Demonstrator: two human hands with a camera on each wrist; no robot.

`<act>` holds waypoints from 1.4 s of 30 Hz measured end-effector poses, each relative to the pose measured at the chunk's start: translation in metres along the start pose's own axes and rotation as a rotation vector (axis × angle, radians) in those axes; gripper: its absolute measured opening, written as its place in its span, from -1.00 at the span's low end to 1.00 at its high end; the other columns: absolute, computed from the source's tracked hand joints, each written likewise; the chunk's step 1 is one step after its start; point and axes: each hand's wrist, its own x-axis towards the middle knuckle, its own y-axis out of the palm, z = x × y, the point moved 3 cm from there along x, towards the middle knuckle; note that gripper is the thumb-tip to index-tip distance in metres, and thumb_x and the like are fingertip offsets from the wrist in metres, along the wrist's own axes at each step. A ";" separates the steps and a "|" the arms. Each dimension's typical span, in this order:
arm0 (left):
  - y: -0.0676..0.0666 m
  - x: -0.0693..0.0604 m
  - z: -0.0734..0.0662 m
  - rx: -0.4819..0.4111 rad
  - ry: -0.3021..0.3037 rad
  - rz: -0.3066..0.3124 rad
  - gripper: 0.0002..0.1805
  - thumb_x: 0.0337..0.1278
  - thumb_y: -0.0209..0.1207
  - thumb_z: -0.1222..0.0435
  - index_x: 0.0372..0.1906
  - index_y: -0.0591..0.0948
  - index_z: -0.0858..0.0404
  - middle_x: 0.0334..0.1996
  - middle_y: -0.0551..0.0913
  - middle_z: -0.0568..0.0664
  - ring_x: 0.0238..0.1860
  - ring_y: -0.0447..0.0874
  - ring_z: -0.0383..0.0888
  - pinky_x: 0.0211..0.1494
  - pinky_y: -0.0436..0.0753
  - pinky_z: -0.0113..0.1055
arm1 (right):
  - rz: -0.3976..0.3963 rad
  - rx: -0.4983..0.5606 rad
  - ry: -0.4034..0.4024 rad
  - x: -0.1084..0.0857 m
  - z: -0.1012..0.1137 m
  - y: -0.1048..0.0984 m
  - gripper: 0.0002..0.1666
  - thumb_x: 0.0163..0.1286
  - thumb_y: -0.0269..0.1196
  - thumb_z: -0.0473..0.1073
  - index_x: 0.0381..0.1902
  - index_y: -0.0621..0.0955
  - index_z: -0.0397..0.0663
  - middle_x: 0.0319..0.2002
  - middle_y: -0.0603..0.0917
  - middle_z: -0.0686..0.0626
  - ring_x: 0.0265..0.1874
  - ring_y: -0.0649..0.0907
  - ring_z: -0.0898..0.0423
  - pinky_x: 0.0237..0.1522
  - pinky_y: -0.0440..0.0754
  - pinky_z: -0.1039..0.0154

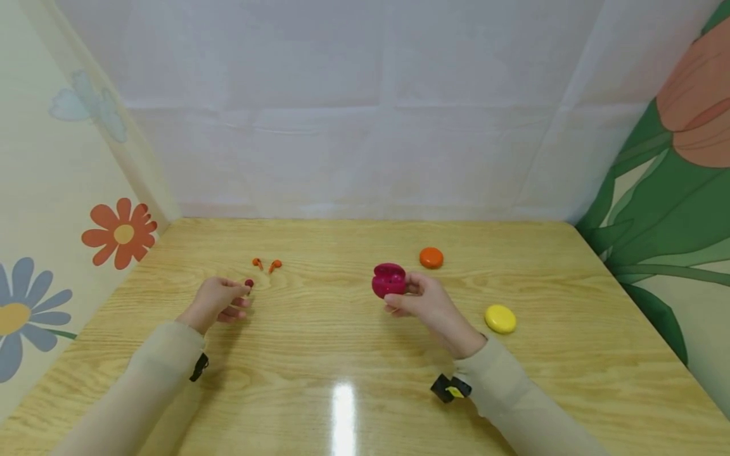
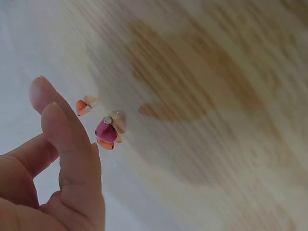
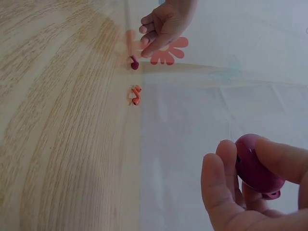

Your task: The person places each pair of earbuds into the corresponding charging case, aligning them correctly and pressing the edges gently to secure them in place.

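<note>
One magenta earbud (image 1: 249,283) sits on the table (image 1: 308,361) just beside the left hand (image 1: 213,300), whose fingers are loosely extended. The right hand (image 1: 431,309), well apart from it, grips the magenta case (image 1: 389,284), lid raised.

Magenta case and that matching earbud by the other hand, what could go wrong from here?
The left hand is beside the small magenta earbud without a grip, so it might knock it away. The orange earbuds lie close by and could get nudged too. The right hand holds the magenta case above the table, lid open; a slip might drop it.
</note>
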 end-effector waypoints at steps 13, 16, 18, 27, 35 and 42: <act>0.001 0.007 -0.006 0.055 -0.017 0.012 -0.76 0.44 0.02 0.31 -0.10 0.39 0.48 -0.57 0.63 -0.04 -0.65 0.63 -0.23 -0.48 0.63 -0.34 | -0.002 -0.008 -0.003 0.001 0.000 0.000 -0.61 0.35 0.23 -0.41 0.08 0.44 -0.52 -0.18 0.65 -0.22 -0.35 0.69 0.12 -0.15 0.68 0.12; 0.001 0.009 -0.006 0.079 -0.019 0.013 -0.78 0.44 0.02 0.31 -0.16 0.40 0.46 -0.59 0.62 -0.04 -0.65 0.63 -0.23 -0.49 0.62 -0.33 | 0.000 -0.012 -0.007 0.000 0.000 0.000 -0.61 0.35 0.23 -0.41 0.08 0.44 -0.52 -0.18 0.65 -0.22 -0.34 0.69 0.12 -0.16 0.68 0.12; 0.001 0.011 -0.007 0.089 -0.022 0.013 -0.77 0.44 0.02 0.32 -0.15 0.41 0.48 -0.59 0.62 -0.04 -0.65 0.63 -0.23 -0.48 0.62 -0.32 | -0.002 -0.017 -0.006 0.000 0.000 0.000 -0.60 0.35 0.22 -0.41 0.08 0.44 -0.52 -0.18 0.65 -0.22 -0.35 0.69 0.12 -0.16 0.68 0.12; 0.001 0.017 -0.005 0.140 -0.031 0.019 -0.77 0.39 0.08 0.30 -0.19 0.48 0.46 -0.60 0.63 -0.07 -0.62 0.65 -0.23 -0.46 0.62 -0.30 | 0.013 -0.018 -0.030 0.002 0.000 0.000 -0.61 0.35 0.23 -0.40 0.06 0.45 -0.53 -0.20 0.66 -0.21 -0.36 0.69 0.13 -0.17 0.68 0.13; 0.001 0.023 -0.003 0.188 -0.016 0.029 -0.74 0.38 0.07 0.26 -0.30 0.55 0.43 -0.61 0.63 -0.08 -0.61 0.65 -0.22 -0.45 0.62 -0.31 | 0.011 -0.010 -0.020 0.002 -0.003 0.003 -0.62 0.34 0.23 -0.42 0.06 0.45 -0.53 -0.20 0.66 -0.20 -0.35 0.68 0.11 -0.20 0.68 0.19; 0.001 0.028 -0.002 0.177 -0.041 0.032 -0.73 0.42 0.04 0.29 -0.23 0.53 0.49 -0.64 0.63 -0.09 -0.62 0.66 -0.23 -0.45 0.62 -0.31 | 0.004 -0.008 -0.009 0.001 -0.003 0.003 -0.63 0.35 0.23 -0.41 0.06 0.45 -0.52 -0.17 0.65 -0.22 -0.30 0.69 0.05 -0.20 0.68 0.18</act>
